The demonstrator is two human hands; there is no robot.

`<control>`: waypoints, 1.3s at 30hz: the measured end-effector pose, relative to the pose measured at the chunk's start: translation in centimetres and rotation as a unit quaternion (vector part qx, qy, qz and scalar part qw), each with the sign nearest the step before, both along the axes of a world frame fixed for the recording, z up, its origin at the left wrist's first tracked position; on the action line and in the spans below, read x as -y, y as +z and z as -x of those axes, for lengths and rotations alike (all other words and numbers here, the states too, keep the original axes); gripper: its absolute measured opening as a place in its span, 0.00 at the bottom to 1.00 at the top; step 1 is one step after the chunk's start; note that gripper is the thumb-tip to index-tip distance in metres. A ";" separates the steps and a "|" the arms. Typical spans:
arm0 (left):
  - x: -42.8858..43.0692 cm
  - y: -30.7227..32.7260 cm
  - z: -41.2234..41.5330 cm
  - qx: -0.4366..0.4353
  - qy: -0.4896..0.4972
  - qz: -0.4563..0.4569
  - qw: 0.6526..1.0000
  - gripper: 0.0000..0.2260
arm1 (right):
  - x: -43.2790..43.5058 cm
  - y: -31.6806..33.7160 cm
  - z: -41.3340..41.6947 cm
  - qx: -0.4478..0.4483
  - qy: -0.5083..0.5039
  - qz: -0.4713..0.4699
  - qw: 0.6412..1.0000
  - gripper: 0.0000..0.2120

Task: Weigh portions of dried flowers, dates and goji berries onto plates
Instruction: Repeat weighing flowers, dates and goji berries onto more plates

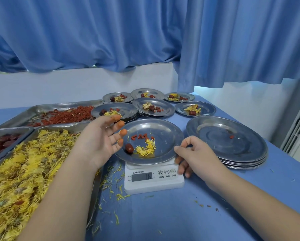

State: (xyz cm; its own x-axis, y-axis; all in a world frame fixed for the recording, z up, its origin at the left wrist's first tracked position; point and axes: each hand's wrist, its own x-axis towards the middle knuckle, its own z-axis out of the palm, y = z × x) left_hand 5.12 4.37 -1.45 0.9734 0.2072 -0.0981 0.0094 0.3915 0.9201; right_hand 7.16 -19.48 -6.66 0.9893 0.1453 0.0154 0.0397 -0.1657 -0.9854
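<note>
Nearest, loose petals (118, 196) litter the blue tablecloth (163, 218) around the white scale (153, 182), whose display is too blurred to read with confidence. The right hand (196, 157) pinches the right rim of the plate (168, 133) sitting on the scale, thumb on top and fingers curled beneath. The left hand (98, 140) hovers over the plate's left edge, palm up, fingers spread and holding nothing, its fingertips (123, 132) capped in orange. On the plate lie one date (129, 148), a curled dried flower (145, 148) and a few goji berries (141, 136). The main risk, I judge, is that a one-sided lift by the rim tips the shallow plate, so the round date rolls and the light berries slide off; thumb pressure on the rim would also skew the reading. Moved outward, the plate could clip the stack of empty plates (246, 153) just to its right, or the crowded filled plates (165, 105) beyond. At the left sit the flower tray (95, 188), date tray (11, 129) and goji tray (58, 107). Behind the table, a white wall (76, 84) and blue curtains (111, 32) close the room
</note>
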 end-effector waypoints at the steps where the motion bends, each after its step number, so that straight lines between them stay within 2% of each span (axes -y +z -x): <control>1: 0.0 0.1 0.0 0.000 0.001 0.001 1.000 0.06 | -0.1 0.1 0.0 0.002 -0.004 -0.006 1.000 0.07; 8: -0.1 0.3 0.4 0.027 0.005 0.028 0.999 0.07 | -0.8 0.5 0.0 -0.021 -0.023 -0.104 0.994 0.06; 15: -0.5 0.4 0.5 0.139 0.102 0.117 0.978 0.07 | -0.5 2.0 -1.2 -0.023 -0.035 -0.193 0.980 0.10; 19: -0.2 0.3 0.2 0.107 0.085 0.150 0.979 0.07 | 0.0 4.9 -4.0 -0.002 -0.052 -0.227 0.972 0.12; 24: 0.5 -0.1 -0.3 -0.009 -0.008 0.180 0.984 0.06 | 1.4 8.2 -10.1 0.019 -0.100 -0.175 0.979 0.12; 32: 0.4 0.0 -0.9 0.013 -0.056 0.205 0.977 0.11 | 5.0 7.3 -19.5 -0.016 -0.225 -0.139 0.964 0.07; 39: 0.2 -0.1 -0.8 -0.003 -0.035 0.211 0.977 0.09 | 5.6 5.5 -24.2 -0.048 -0.295 -0.133 0.945 0.06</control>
State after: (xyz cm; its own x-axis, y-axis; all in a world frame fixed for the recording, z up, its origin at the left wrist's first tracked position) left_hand 5.96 4.16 -1.58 0.9829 0.0805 -0.1656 0.0539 0.7340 0.6770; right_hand 31.39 -25.07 -1.18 0.8957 -0.4280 -0.1207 -0.0741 0.1239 -0.9895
